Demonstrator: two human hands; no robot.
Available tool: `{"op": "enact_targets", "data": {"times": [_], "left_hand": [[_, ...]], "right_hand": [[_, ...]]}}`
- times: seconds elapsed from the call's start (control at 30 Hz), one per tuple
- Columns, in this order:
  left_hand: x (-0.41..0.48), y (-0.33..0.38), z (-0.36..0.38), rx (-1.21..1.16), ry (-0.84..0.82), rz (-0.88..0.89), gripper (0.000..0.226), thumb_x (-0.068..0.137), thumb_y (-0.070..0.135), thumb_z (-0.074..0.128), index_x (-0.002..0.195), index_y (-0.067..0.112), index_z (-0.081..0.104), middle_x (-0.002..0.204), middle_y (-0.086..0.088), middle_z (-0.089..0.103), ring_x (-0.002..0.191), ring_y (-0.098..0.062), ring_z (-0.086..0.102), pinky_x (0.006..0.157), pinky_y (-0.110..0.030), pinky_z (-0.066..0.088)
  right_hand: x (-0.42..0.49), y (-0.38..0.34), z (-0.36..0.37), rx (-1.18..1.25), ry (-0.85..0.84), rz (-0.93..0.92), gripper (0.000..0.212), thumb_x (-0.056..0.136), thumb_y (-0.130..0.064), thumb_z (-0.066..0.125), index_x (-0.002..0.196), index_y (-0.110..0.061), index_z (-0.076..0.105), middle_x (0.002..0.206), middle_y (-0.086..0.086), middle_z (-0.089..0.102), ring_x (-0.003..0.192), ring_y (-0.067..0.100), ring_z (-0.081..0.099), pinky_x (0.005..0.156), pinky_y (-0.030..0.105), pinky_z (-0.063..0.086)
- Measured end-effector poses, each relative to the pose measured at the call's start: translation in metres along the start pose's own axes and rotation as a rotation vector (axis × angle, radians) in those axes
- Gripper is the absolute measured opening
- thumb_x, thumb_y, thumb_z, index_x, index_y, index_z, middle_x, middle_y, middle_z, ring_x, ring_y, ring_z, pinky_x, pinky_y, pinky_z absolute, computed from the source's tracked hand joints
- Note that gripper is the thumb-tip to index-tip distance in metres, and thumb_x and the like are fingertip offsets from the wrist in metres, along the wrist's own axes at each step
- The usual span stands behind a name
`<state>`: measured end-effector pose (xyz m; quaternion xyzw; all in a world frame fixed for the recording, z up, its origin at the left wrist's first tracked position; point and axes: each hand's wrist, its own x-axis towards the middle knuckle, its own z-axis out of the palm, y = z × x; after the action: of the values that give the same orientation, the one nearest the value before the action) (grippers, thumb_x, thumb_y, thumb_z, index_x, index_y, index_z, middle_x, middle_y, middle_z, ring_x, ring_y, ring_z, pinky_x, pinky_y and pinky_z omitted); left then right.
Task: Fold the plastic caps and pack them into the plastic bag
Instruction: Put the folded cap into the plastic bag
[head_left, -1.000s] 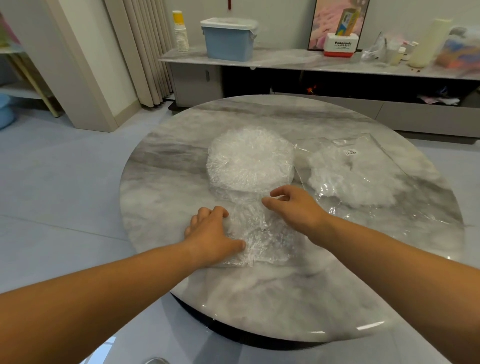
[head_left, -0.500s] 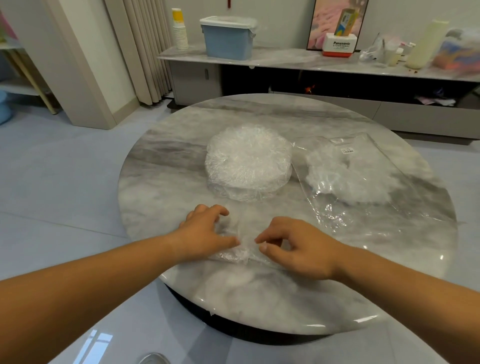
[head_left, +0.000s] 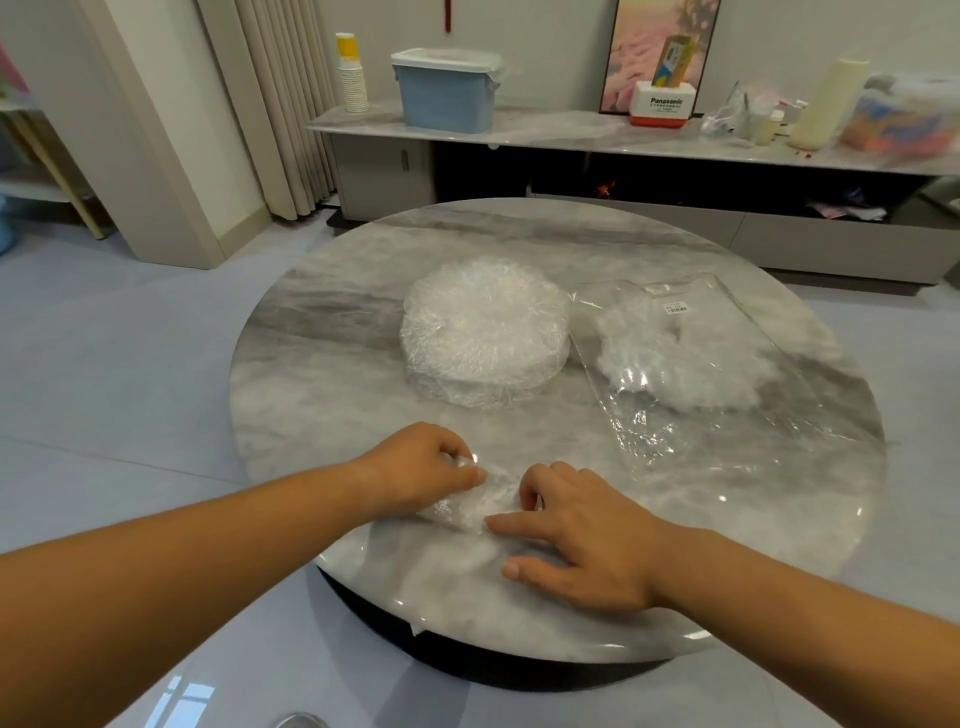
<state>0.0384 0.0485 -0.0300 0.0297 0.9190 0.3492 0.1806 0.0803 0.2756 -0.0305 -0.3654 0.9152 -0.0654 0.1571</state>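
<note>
A crumpled clear plastic cap (head_left: 480, 503) lies folded small near the front of the round marble table (head_left: 322, 364). My left hand (head_left: 421, 470) pinches its left end with curled fingers. My right hand (head_left: 576, 535) lies on its right end, the index finger stretched along its front edge and other fingers curled onto it. A round stack of clear caps (head_left: 485, 330) sits in the table's middle. To its right lies a clear plastic bag (head_left: 696, 374) with folded caps inside and a small white label near its far end.
Beyond the table runs a low marble sideboard (head_left: 571, 132) with a blue lidded box (head_left: 444, 88), stacked paper cups (head_left: 352, 73), a white and red box (head_left: 662, 106) and other items. Grey tiled floor surrounds the table. The near table edge is just below my hands.
The cap has been drawn away from the stack toward the front edge and folded much smaller. Both hands moved nearer to me and closer together on it.
</note>
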Motion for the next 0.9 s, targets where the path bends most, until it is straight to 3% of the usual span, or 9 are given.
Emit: {"op": "enact_targets", "data": {"times": [0.1, 0.27, 0.4, 0.5, 0.6, 0.7, 0.9], "left_hand": [[0.003, -0.002, -0.007, -0.17, 0.033, -0.047, 0.02, 0.083, 0.028, 0.082, 0.081, 0.012, 0.07, 0.063, 0.005, 0.061, 0.055, -0.005, 0.054, 0.056, -0.019, 0.045], [-0.001, -0.008, -0.022, -0.331, -0.02, -0.173, 0.026, 0.081, 0.018, 0.085, 0.077, 0.011, 0.06, 0.055, -0.001, 0.059, 0.044, -0.01, 0.049, 0.046, -0.022, 0.043], [-0.004, -0.009, -0.021, -0.402, 0.01, -0.208, 0.027, 0.08, 0.017, 0.085, 0.091, 0.007, 0.063, 0.07, -0.007, 0.065, 0.048, -0.012, 0.054, 0.046, -0.024, 0.046], [-0.005, -0.005, -0.02, -0.367, -0.012, -0.199, 0.038, 0.078, 0.028, 0.087, 0.102, 0.007, 0.067, 0.079, -0.008, 0.065, 0.057, -0.013, 0.057, 0.049, -0.024, 0.048], [-0.006, -0.007, -0.021, -0.254, -0.063, -0.202, 0.041, 0.074, 0.035, 0.089, 0.094, 0.005, 0.068, 0.072, -0.007, 0.061, 0.06, -0.018, 0.058, 0.05, -0.025, 0.049], [-0.006, -0.014, -0.022, -0.241, -0.096, -0.218, 0.027, 0.078, 0.025, 0.087, 0.082, 0.009, 0.066, 0.07, -0.008, 0.061, 0.063, -0.022, 0.06, 0.054, -0.029, 0.056], [-0.008, -0.017, -0.022, -0.279, -0.049, -0.203, 0.02, 0.082, 0.02, 0.083, 0.085, 0.009, 0.066, 0.07, -0.005, 0.064, 0.06, -0.015, 0.061, 0.054, -0.026, 0.052]], "right_hand": [[-0.003, 0.003, 0.001, 0.001, -0.007, -0.005, 0.063, 0.093, -0.074, 0.023, 0.146, -0.046, 0.044, 0.116, -0.006, 0.038, 0.107, 0.016, 0.04, 0.097, 0.035, 0.036], [-0.004, 0.006, 0.001, 0.022, -0.001, -0.003, 0.068, 0.091, -0.077, 0.02, 0.147, -0.046, 0.043, 0.117, -0.007, 0.037, 0.11, 0.014, 0.039, 0.1, 0.033, 0.034], [-0.003, 0.005, 0.002, 0.039, 0.018, -0.007, 0.068, 0.09, -0.077, 0.021, 0.147, -0.045, 0.044, 0.117, -0.007, 0.038, 0.111, 0.014, 0.039, 0.1, 0.034, 0.034], [-0.003, 0.007, 0.004, 0.034, 0.037, -0.013, 0.069, 0.09, -0.077, 0.021, 0.146, -0.045, 0.044, 0.116, -0.007, 0.038, 0.11, 0.014, 0.04, 0.1, 0.034, 0.035], [-0.003, 0.007, 0.003, 0.038, 0.039, -0.025, 0.067, 0.091, -0.076, 0.023, 0.146, -0.044, 0.045, 0.117, -0.007, 0.038, 0.11, 0.013, 0.04, 0.1, 0.034, 0.034], [-0.005, 0.006, -0.001, 0.06, 0.06, -0.023, 0.068, 0.091, -0.076, 0.025, 0.146, -0.042, 0.045, 0.118, -0.009, 0.042, 0.111, 0.01, 0.041, 0.101, 0.033, 0.034], [-0.003, -0.011, -0.007, 0.05, 0.255, -0.071, 0.054, 0.099, -0.061, 0.034, 0.137, -0.03, 0.056, 0.132, -0.01, 0.051, 0.114, 0.009, 0.045, 0.099, 0.03, 0.037]]}}
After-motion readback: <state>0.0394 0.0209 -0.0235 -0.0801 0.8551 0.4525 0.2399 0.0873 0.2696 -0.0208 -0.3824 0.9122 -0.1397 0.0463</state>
